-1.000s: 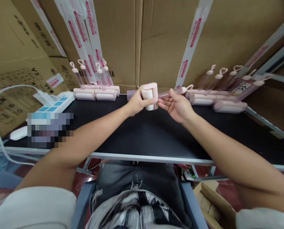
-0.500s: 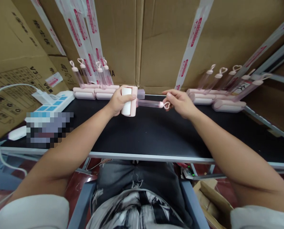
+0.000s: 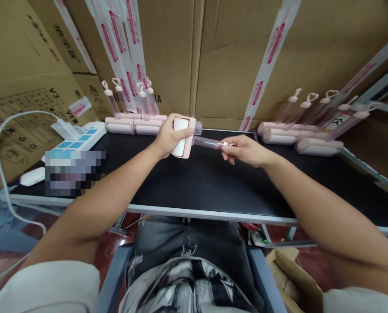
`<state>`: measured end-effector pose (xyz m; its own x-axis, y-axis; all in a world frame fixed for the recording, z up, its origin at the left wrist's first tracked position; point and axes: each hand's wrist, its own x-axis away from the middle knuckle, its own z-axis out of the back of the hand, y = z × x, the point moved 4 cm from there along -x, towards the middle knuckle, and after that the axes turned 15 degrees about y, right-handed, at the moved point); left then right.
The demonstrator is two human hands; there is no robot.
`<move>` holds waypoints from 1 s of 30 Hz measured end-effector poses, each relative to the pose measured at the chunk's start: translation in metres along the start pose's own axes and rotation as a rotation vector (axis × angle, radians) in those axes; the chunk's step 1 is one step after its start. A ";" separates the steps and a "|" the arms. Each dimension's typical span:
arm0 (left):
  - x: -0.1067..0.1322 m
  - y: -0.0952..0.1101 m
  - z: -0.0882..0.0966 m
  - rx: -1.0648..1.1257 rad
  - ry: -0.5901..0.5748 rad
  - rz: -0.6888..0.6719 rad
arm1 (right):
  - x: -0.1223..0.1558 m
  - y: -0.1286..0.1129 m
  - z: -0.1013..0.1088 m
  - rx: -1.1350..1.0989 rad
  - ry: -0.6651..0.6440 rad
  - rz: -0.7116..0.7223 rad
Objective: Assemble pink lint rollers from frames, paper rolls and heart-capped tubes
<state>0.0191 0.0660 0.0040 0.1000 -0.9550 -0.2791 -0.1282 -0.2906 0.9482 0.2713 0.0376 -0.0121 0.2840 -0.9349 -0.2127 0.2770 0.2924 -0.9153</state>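
Note:
A pink-and-white lint roller [image 3: 181,137] is held sideways above the black table. My left hand [image 3: 166,138] is closed around its head, thumb lying on the white roll. A clear pinkish handle [image 3: 208,142] sticks out to the right from the head. My right hand [image 3: 244,151] pinches the handle's pink end cap, and its fingers partly cover the heart-shaped loop. A short clear purplish piece [image 3: 197,128] shows beside the head, above the handle; what it belongs to I cannot tell.
Several similar rollers stand handle-up at the back left [image 3: 120,126] and back right [image 3: 280,135]. A power strip [image 3: 89,134] with a plugged-in white cable lies at the left. Tall cardboard [image 3: 226,61] walls the back. The table's metal edge [image 3: 213,214] runs before my lap.
My right hand has moved in and closed on the handle's end cap, where it was only beside the loop before. My left hand keeps its hold. The view has shifted slightly.

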 end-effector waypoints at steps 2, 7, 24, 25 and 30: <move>0.000 0.001 -0.002 0.000 0.051 0.009 | -0.001 -0.004 0.000 0.096 0.094 0.133; -0.004 0.004 0.000 0.017 0.154 0.054 | 0.001 -0.016 0.010 0.439 0.434 0.372; 0.005 0.014 0.005 -0.039 -0.269 0.212 | -0.017 0.037 0.020 0.784 -0.020 0.083; 0.007 0.015 0.004 -0.054 -0.298 0.222 | -0.018 0.037 0.021 0.773 -0.020 0.082; 0.012 0.018 0.001 -0.144 -0.411 0.227 | -0.011 0.010 0.024 0.546 0.273 0.266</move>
<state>0.0166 0.0488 0.0172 -0.3161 -0.9460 -0.0721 0.0387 -0.0888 0.9953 0.2929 0.0555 -0.0109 0.1841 -0.8131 -0.5523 0.6754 0.5128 -0.5300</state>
